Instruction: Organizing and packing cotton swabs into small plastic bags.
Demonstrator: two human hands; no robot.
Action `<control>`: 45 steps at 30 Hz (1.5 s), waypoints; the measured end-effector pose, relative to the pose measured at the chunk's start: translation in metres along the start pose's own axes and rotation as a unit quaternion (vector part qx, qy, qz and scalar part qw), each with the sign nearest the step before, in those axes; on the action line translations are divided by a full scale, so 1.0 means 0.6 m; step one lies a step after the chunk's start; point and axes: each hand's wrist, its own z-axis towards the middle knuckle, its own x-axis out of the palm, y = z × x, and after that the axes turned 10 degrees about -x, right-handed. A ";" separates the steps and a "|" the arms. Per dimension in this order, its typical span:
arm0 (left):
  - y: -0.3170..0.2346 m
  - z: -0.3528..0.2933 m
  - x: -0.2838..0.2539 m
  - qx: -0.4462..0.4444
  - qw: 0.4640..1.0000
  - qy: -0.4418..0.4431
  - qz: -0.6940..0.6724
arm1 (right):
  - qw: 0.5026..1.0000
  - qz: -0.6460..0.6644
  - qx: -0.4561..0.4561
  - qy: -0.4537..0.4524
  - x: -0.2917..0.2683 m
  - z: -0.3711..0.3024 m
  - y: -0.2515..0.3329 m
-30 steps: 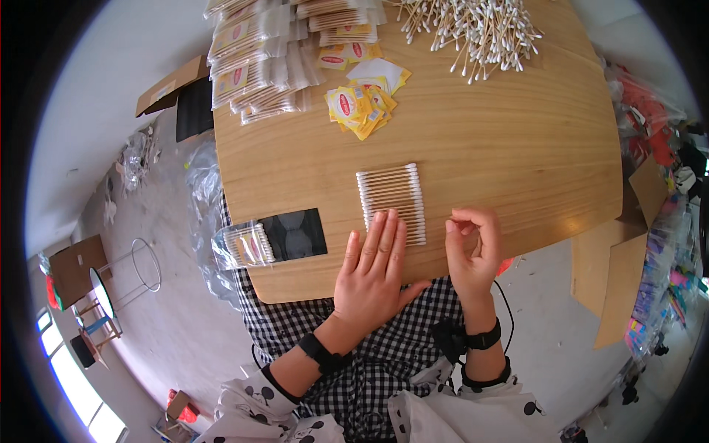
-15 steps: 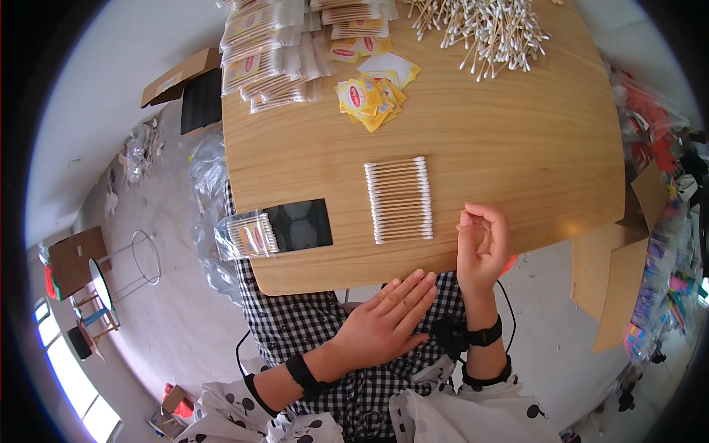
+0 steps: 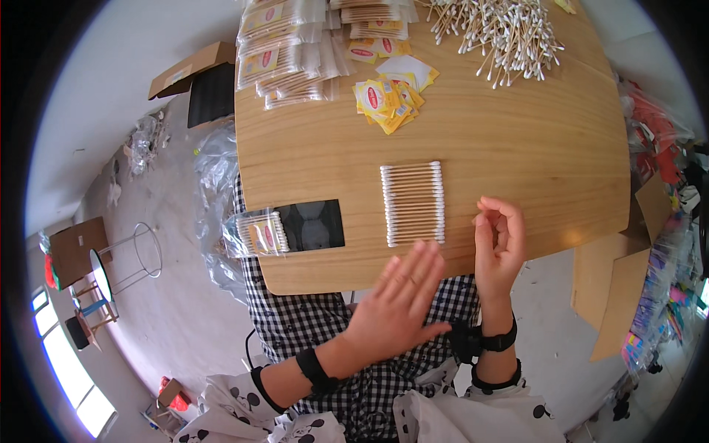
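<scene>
A row of cotton swabs (image 3: 413,205) lies side by side on the wooden table (image 3: 317,159), their white tips lined up in two columns. My left hand (image 3: 402,295) is open, fingers stretched flat, above the table's near edge just below the row. To the right of the swabs, my right hand (image 3: 502,240) is curled, thumb and index fingertips close together. Whatever may be between those fingertips is too small to make out. A clear bag of swabs (image 3: 258,232) with a yellow label rests left of the row, on the end of a black rectangular piece (image 3: 314,224).
Packed swab bags (image 3: 284,63) are stacked at the far left. Beside them lie yellow labels (image 3: 390,102). A loose heap of swabs (image 3: 509,40) is at the far right. Beyond the table stand an open cardboard box (image 3: 609,277) on the right and clear plastic (image 3: 218,207) on the left.
My left hand has moved up and forward over the table's near edge, close to the swab row. My right hand stays curled beside the row. The whole view has shifted slightly.
</scene>
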 end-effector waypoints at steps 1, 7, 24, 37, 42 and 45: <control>0.008 0.009 -0.002 0.001 1.000 0.000 0.000 | 1.000 -0.003 -0.025 0.015 -0.002 0.006 0.000; 0.049 0.074 -0.013 -0.043 0.990 -0.071 0.112 | 0.992 -0.039 -0.094 0.076 0.005 0.024 -0.008; 0.048 0.092 -0.004 -0.029 0.987 -0.025 0.159 | 0.967 -0.066 -0.173 0.175 -0.016 0.022 -0.022; 0.054 0.093 0.006 -0.026 0.988 -0.061 0.140 | 0.958 -0.058 -0.129 0.248 -0.010 0.038 0.016; 0.052 0.090 0.006 -0.028 0.991 -0.063 0.112 | 0.940 -0.096 -0.138 0.298 -0.020 0.033 0.002; 0.052 0.090 0.003 -0.026 0.991 -0.067 0.115 | 0.938 -0.097 -0.130 0.305 -0.022 0.033 0.001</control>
